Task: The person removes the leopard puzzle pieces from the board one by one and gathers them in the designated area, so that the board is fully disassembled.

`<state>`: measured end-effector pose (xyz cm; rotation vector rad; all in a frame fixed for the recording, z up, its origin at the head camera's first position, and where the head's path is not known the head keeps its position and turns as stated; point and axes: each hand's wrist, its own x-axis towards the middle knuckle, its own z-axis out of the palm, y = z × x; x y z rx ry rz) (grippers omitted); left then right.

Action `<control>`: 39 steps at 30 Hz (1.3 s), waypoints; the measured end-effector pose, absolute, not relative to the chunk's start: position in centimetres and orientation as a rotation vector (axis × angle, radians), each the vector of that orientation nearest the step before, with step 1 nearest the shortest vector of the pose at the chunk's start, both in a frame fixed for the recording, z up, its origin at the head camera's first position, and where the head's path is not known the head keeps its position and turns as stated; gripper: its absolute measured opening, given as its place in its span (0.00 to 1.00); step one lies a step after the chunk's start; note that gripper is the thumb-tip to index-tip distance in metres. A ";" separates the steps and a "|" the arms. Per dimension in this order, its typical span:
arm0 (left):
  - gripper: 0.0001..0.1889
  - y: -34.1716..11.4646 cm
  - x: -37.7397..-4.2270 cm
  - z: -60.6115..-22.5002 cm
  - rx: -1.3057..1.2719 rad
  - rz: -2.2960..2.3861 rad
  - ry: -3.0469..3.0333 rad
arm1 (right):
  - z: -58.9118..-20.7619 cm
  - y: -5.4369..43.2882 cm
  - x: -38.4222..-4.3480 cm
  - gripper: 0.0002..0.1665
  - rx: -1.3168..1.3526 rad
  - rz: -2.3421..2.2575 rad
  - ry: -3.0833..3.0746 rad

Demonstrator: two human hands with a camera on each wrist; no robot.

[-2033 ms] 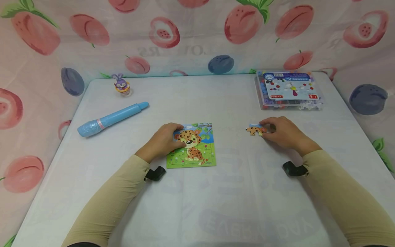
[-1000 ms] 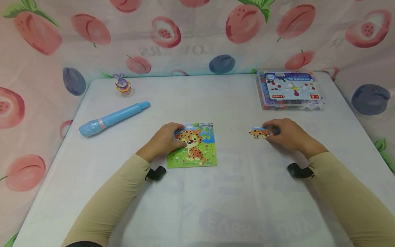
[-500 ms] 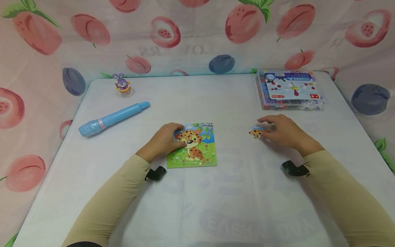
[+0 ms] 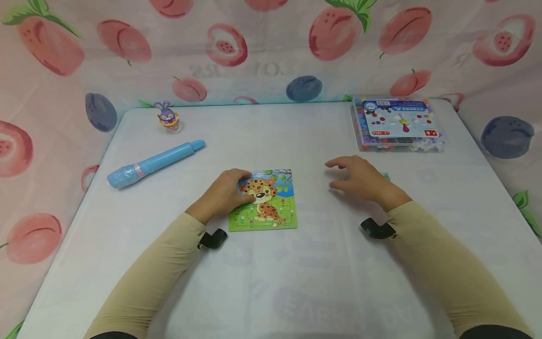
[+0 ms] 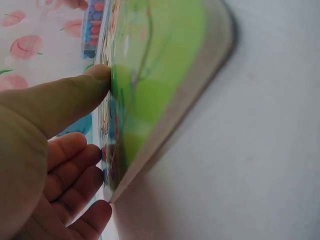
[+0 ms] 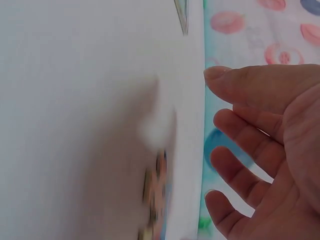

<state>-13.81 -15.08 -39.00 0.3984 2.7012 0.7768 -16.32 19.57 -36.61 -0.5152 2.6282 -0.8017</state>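
Note:
A square jigsaw puzzle (image 4: 275,207) with a spotted leopard cub lies flat on the white table. My left hand (image 4: 222,195) rests on its left side, the thumb and loosely bent fingers touching the picture face in the left wrist view. To the right of the puzzle, my right hand (image 4: 360,179) is over the table with thumb and fingers spread and nothing between them. A loose, spotted puzzle piece (image 6: 157,192) lies below it in the right wrist view, blurred. In the head view a small green bit (image 4: 386,176) shows behind the right wrist; the rest is hidden.
A blue tube-shaped object (image 4: 156,164) with a wrapped end lies at left. Behind it stands a small purple rabbit figure (image 4: 167,117). A clear box of coloured parts (image 4: 398,125) sits at the back right. Fruit-printed cloth (image 4: 254,42) hangs behind the table.
My right hand has let go of the spotted puzzle piece and moved left over it, its fingers opening. My left hand and the puzzle have stayed in place.

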 end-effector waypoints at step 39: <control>0.34 -18.1 -14.0 -39.4 0.363 0.850 2.683 | -38.2 4.4 -16.4 0.23 -0.960 -0.654 2.495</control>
